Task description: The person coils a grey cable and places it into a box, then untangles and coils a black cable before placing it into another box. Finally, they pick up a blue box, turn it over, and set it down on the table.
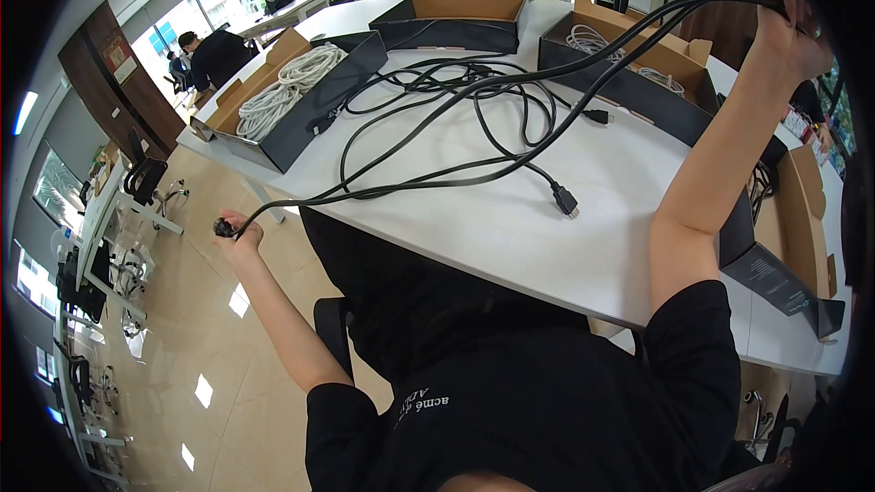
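My left hand (242,233), out past the table's left edge, is closed around the end of a black cable (410,184), with a dark bunched part or plug showing at the fist. Raised high on the right, my right hand (795,32) grips the same doubled cable, so two strands stretch across the table between my hands. Beneath them lies a loose tangle of black cables (428,73) on the white table (547,260). One HDMI plug (565,200) rests near the middle, another plug (598,116) farther back, and a third plug (323,122) by the left box.
A box of coiled white cables (319,109) stands at the left. Another dark box (447,34) is at the back, and a box with pale cables (629,82) at back right. An open box (775,260) sits beside my right arm. A seated person (219,59) is beyond.
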The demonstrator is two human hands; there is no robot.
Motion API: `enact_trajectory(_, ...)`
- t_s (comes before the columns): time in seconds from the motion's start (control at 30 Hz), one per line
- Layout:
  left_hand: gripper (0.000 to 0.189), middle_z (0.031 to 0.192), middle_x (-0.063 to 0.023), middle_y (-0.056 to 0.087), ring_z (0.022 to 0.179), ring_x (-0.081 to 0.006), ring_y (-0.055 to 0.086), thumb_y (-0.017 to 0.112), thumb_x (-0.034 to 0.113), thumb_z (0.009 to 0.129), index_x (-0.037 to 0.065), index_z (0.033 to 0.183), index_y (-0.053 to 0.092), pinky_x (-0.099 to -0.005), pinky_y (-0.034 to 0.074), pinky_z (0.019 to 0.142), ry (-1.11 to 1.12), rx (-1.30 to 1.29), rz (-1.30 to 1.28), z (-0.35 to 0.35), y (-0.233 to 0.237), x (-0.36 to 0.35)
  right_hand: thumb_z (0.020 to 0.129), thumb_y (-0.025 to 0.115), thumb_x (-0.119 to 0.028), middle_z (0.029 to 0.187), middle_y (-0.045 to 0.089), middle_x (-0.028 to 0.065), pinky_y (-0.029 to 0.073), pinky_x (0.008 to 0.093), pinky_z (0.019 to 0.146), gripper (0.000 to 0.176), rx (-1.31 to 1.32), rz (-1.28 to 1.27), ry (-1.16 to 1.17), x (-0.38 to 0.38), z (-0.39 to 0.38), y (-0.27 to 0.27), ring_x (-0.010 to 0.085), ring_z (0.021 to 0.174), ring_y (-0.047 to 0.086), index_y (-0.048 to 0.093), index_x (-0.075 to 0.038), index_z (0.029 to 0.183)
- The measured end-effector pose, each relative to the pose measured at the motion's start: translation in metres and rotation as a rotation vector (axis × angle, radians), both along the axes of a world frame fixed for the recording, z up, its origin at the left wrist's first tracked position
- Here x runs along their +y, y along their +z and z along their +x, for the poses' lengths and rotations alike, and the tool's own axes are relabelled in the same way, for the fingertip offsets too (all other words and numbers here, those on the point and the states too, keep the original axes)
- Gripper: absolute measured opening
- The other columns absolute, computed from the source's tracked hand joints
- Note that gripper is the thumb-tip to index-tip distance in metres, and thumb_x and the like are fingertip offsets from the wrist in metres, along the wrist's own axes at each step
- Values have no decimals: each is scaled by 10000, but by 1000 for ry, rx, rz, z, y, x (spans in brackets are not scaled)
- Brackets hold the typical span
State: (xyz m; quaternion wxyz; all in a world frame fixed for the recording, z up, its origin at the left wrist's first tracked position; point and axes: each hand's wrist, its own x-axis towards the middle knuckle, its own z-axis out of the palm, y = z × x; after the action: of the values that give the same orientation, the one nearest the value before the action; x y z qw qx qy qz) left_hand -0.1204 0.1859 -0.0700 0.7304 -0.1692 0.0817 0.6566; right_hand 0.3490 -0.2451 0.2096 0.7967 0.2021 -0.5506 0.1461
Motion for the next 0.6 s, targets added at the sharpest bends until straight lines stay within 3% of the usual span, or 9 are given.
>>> enact_trajectory(0.07,319,615,-51,519,422,-107,429,469,355,836,57,723,482,-192,270,333,-96,-170,109,-25,-30,31,878,482,-371,550,272,-34,119,210,330,278,-97,5,-11,0,5,0,75,426,191,494,-110,784)
enact_trajectory(0.27,292,613,-59,503,403,-104,297,321,237,851,24,735,483,-213,243,346,61,-117,142,-10,-10,-1,879,476,-377,555,273,-29,123,213,323,290,-70,-70,-69,-5,6,5,76,425,189,488,-101,793)
enact_trajectory(0.4,236,651,-78,535,428,-113,357,335,170,855,12,778,493,-229,298,382,-122,-297,196,-19,-7,-2,881,470,-382,555,269,-32,131,208,319,300,-124,-7,-45,-1,-5,1,75,421,185,482,-97,790)
enact_trajectory(0.6,189,684,-82,538,447,-121,374,347,118,857,9,841,502,-230,324,416,-237,-63,237,-22,8,-9,886,459,-383,555,267,-34,135,202,316,299,-114,-12,-69,-5,-7,1,74,416,185,471,-98,797)
